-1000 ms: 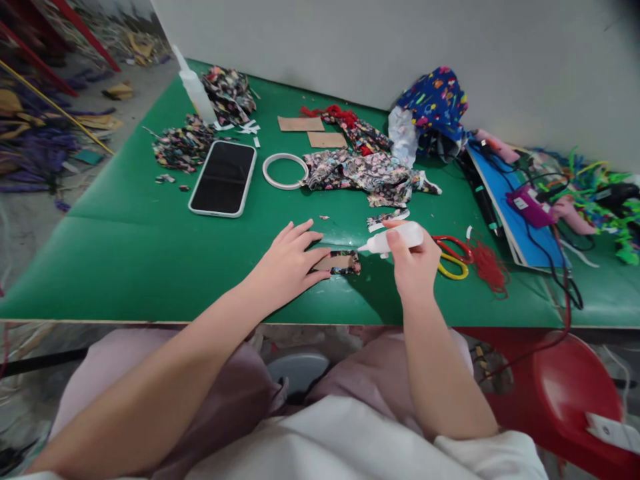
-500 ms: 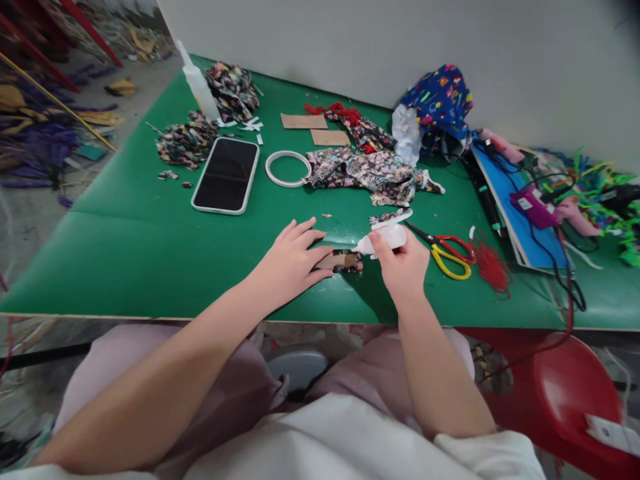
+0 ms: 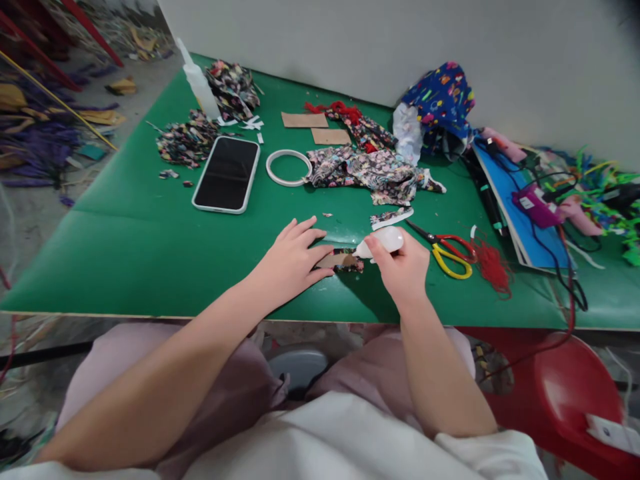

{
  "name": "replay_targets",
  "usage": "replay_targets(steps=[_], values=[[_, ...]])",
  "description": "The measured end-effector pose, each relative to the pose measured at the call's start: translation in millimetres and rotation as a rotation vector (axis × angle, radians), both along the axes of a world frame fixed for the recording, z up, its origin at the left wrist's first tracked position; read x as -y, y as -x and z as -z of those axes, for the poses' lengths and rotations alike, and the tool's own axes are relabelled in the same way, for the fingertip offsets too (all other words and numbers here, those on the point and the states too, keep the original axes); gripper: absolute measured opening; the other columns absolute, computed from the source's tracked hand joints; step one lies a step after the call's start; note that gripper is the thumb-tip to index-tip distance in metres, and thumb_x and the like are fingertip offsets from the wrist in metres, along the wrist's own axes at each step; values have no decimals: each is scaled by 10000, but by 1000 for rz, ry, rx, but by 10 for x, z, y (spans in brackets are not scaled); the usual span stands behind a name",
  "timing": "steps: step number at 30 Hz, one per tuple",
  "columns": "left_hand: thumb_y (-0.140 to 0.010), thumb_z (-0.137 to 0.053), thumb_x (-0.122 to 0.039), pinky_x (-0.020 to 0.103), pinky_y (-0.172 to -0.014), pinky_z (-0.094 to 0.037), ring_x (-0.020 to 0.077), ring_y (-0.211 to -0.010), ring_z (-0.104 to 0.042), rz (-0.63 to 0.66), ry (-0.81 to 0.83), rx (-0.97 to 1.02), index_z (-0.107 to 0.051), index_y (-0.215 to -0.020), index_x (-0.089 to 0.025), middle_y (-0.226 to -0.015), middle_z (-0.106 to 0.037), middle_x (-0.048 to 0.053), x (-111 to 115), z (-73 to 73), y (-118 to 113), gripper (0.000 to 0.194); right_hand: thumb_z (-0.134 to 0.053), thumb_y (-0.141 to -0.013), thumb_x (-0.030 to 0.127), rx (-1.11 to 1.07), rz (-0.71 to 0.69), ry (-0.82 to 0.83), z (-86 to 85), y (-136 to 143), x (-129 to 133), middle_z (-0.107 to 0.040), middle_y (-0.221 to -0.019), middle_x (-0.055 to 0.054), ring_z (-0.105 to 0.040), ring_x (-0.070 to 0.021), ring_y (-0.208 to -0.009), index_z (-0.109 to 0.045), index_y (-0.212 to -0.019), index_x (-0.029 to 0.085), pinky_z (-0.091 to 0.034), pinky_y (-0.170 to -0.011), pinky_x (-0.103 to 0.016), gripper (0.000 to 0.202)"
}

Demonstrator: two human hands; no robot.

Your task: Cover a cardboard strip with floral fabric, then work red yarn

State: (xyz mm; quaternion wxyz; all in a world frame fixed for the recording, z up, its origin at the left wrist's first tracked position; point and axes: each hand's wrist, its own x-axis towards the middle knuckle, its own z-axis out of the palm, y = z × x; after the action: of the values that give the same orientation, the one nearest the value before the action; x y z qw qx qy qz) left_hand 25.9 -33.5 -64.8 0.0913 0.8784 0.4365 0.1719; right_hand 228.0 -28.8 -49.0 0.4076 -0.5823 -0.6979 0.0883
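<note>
My left hand (image 3: 296, 259) lies with fingers spread on the table, its fingertips on the left end of a small brown card strip (image 3: 338, 261). Under that strip, dark floral fabric (image 3: 356, 266) shows along the edges. My right hand (image 3: 407, 267) is wrapped round a small white squeeze bottle (image 3: 390, 241), tilted so its nozzle points down-left at the strip's right end. Whether the tip touches the strip I cannot tell. Just behind the bottle lies a floral scrap with a white edge (image 3: 391, 218). Scissors (image 3: 449, 255) with red and yellow handles rest right of my right hand.
On the green table (image 3: 125, 253) are a phone (image 3: 227, 175), a white ring (image 3: 289, 167), two brown cards (image 3: 304, 120) and crumpled floral fabric (image 3: 367, 172). A second bottle (image 3: 201, 90) stands at back left. Red threads (image 3: 494, 267), a blue folder (image 3: 533, 230) and cables lie right.
The squeeze bottle in my right hand has shifted slightly left and down along the strip's right end. My left hand stays in place.
</note>
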Motion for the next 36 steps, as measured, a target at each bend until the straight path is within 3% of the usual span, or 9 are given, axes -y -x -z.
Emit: replay_targets(steps=[36], values=[[-812, -552, -416, 569, -1040, -278, 328, -1279, -367, 0, 5, 6, -641, -1073, -192, -1187, -568, 118, 10, -13, 2, 356, -586, -766, 455, 60, -104, 0, -77, -39, 87, -580, -550, 24, -517, -110, -512, -581, -616, 191, -386, -501, -239, 304]])
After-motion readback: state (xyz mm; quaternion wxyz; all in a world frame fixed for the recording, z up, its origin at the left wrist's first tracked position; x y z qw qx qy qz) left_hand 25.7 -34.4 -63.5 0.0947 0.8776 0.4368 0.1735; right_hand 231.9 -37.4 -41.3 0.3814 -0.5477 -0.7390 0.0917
